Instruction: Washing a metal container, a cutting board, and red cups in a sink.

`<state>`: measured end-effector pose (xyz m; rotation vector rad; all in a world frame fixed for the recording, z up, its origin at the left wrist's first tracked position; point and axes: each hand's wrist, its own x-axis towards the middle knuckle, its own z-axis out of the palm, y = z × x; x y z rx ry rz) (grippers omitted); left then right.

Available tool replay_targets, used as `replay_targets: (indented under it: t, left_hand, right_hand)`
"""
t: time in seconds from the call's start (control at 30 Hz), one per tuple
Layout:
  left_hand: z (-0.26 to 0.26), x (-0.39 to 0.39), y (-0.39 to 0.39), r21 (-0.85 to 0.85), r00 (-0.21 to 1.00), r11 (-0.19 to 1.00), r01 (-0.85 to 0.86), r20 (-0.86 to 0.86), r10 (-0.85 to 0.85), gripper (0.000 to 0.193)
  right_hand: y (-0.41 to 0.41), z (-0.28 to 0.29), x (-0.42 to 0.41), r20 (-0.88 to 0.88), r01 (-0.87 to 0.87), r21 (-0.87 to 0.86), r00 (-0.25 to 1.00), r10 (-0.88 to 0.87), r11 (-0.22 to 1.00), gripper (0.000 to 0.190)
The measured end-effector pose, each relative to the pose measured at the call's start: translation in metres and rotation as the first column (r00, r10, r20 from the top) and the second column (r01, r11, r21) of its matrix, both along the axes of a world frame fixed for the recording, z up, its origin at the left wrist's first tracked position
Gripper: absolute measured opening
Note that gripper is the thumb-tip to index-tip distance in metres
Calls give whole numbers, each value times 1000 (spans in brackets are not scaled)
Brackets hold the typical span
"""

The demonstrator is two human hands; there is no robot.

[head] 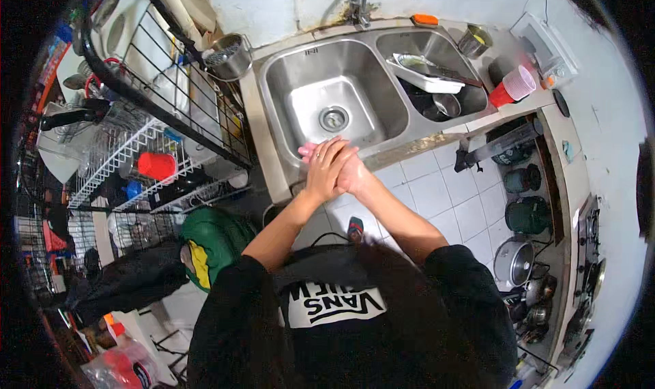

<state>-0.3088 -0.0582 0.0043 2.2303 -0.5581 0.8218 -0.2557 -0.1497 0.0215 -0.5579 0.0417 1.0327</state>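
Palm against palm, my two hands press together over the near edge of the stainless steel sink basin (340,77). My left hand (325,165) lies on top, its fingers spread a little across the other hand. Beneath it, my right hand (353,176) is partly covered, and no object shows between them. Past the fingertips is the basin's drain strainer (333,119). The tap (362,15) rises at the back. In the smaller basin lie a white tray (432,83) and a metal cup (446,105).
Beside the sink stand a metal pot (225,56), an orange sponge (424,19) and a stack of pink and red plastic cups (514,86). A black wire dish rack (148,102) rises at the left. Pots and a rice cooker (514,263) sit under the right counter.
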Motion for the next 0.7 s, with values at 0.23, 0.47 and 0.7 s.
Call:
replay_targets:
  t: [0.23,0.47,0.7]
  left_hand:
    - [-28,31,-53,26,990,990,-142,-13,143,63]
    - [-69,40,11,320,715,897,-306,-544,438,27]
    - [-61,74,21,343,687,839,-423,-482,544,20]
  right_hand:
    - [-61,-40,19,113,12,-399,993,36,917,29]
    - [-62,-52,128,448,-103,-725,680,580,681,22]
    - [-130,-322,286,-6,35,-999,574,819,-32,25]
